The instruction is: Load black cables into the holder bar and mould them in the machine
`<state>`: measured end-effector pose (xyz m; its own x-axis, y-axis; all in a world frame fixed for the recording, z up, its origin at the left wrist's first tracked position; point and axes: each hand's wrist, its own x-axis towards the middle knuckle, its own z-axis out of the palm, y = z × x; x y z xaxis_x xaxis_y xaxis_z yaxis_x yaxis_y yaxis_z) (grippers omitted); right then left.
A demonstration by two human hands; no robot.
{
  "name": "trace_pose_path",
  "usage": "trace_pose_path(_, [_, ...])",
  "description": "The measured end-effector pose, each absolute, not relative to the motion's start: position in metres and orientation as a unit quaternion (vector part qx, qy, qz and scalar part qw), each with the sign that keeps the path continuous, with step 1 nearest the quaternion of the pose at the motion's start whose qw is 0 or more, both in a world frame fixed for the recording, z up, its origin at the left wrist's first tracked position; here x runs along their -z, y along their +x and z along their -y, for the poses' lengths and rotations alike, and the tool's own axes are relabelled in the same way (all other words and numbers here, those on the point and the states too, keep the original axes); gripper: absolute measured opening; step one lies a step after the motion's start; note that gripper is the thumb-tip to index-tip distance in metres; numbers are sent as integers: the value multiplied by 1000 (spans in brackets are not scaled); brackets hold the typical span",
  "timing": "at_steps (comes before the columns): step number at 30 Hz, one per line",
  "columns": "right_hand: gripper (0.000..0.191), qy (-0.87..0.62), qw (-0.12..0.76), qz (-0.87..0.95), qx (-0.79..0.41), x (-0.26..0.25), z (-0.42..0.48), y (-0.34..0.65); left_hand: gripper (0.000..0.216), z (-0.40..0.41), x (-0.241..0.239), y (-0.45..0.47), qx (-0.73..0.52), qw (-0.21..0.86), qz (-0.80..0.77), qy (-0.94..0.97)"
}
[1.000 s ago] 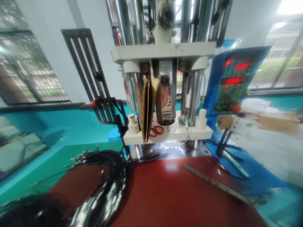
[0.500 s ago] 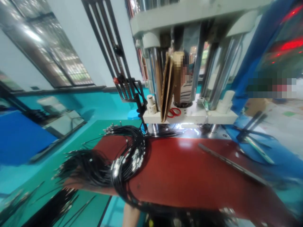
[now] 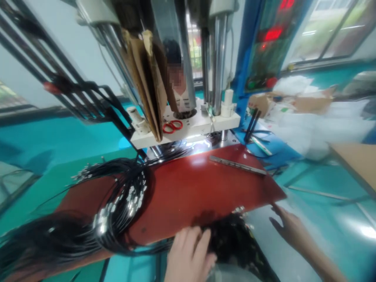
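Observation:
A large bundle of black cables with silvery metal end pieces (image 3: 101, 227) lies coiled over the left part of the red board (image 3: 182, 188). Its lower strands run right along the board's front edge to my left hand (image 3: 190, 250), whose fingers are curled over them. Right of that hand, a dark mass of cable ends (image 3: 229, 235) hangs at the edge, smeared by motion. Off the board's right corner is my right hand (image 3: 289, 225), fingers apart and holding nothing.
Behind the board stands a press with a white plate (image 3: 190, 131) and steel columns. Red-handled scissors (image 3: 172, 126) and folded cardboard (image 3: 147, 86) rest on it. A metal strip (image 3: 237, 165) lies on the board. Tools (image 3: 260, 145) sit on the blue surface at right.
The view has swung right. My left hand has come into sight over the cables, where only a forearm showed before. My right hand has appeared beside the board's right corner.

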<state>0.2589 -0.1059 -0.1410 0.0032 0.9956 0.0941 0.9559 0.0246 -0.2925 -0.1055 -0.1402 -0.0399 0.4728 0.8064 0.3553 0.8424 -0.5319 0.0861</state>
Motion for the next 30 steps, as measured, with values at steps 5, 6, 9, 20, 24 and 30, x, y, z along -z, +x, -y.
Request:
trace_pose_path(5, [37, -685, 94, 713, -122, 122, 124, 233, 28, 87, 26, -42, 95, 56, 433, -895])
trace_pose_path(6, [36, -681, 99, 712, -138, 119, 128, 231, 21, 83, 24, -36, 79, 35, 429, -899])
trace_pose_path(9, [33, -664, 131, 704, -215, 104, 139, 226, 14, 78, 16, -31, 69, -71, 444, -891])
trace_pose_path(20, [24, -523, 248, 734, -356, -9, 110, 166, 20, 49, 1, -52, 204, -481, 471, -711])
trace_pose_path(24, [19, -408, 62, 807, -422, 42, 122, 138, 24, 47, -11, -59, 199, -496, 461, -708])
trace_pose_path(30, [40, -544, 169, 755, -326, 153, 133, 77, 20, 51, -23, -62, 189, -472, 450, -734])
